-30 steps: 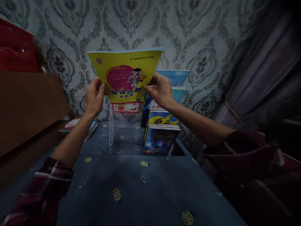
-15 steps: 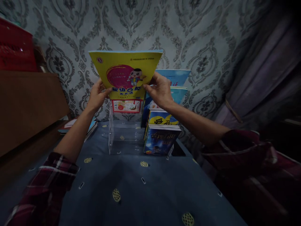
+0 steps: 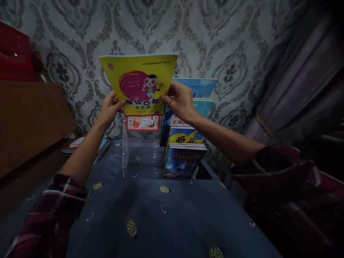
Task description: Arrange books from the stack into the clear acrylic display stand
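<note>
A yellow workbook point(image 3: 158, 77) with a pink circle and a cartoon child on its cover is held up between my two hands. My left hand point(image 3: 109, 108) pinches its lower left edge. My right hand point(image 3: 181, 100) grips its lower right edge, thumb on the cover and fingers behind. Below the workbook shows the lower part of a red-bordered cover point(image 3: 143, 123). Under that stands a clear stepped book rack point(image 3: 125, 157). On its right side several books are stacked in tiers, with a dark blue book point(image 3: 184, 161) in front and a yellow-and-blue book point(image 3: 178, 136) behind it.
Light blue books point(image 3: 201, 87) rise at the rack's back right. Several books point(image 3: 100, 147) lie at the left beside a wooden cabinet point(image 3: 32, 122) bearing a red box point(image 3: 14, 53). A dark patterned cloth point(image 3: 147, 204) covers the table. A tied curtain point(image 3: 268, 114) hangs right.
The workbook and both hands have shifted slightly left in view, with the workbook's top a little higher. Both hands keep their hold.
</note>
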